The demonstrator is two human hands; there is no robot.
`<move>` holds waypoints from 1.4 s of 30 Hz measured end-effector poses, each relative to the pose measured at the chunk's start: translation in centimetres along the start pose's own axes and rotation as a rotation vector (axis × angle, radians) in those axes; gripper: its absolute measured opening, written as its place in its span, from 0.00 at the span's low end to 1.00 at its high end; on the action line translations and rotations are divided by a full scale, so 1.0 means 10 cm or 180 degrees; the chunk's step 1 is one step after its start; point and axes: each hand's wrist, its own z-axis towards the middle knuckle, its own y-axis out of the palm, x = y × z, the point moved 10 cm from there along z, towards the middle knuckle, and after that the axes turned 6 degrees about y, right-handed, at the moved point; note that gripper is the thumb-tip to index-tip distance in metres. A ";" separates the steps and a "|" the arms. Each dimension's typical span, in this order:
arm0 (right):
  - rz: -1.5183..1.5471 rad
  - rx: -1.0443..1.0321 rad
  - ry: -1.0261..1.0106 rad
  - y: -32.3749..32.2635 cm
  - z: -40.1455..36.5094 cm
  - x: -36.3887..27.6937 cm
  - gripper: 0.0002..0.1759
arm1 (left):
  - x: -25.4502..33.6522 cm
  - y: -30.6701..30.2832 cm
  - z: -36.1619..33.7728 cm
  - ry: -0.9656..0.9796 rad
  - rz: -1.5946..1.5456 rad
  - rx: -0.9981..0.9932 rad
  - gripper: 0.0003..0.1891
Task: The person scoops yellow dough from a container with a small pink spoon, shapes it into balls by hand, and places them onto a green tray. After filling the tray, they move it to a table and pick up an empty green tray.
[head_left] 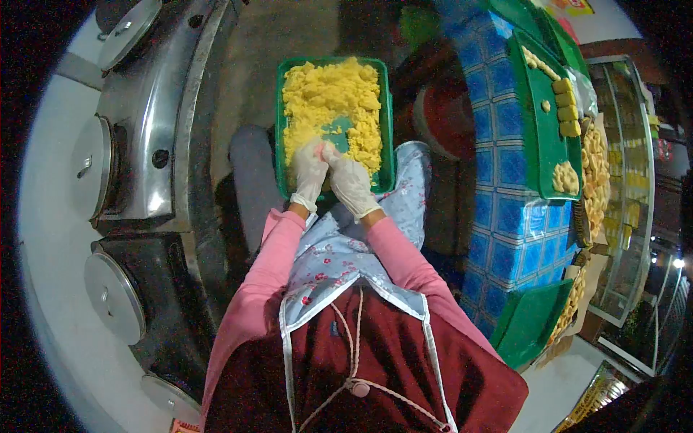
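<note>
While over the tray (387, 123), left hand (309, 173) against right hand (351, 185)

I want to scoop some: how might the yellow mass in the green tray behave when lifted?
The yellow mass probably breaks apart rather than lifting whole: its surface looks crumbly, and small bits dot a bare patch of the green tray. It is likely soft, given its ragged heaps. Its irregular clumps seem unlikely to roll.
</note>
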 end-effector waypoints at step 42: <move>-0.0679 0.0084 -0.0331 -0.19 -0.14 0.06 0.24 | -0.02 0.04 -0.12 -0.0168 -0.0800 -0.0125 0.28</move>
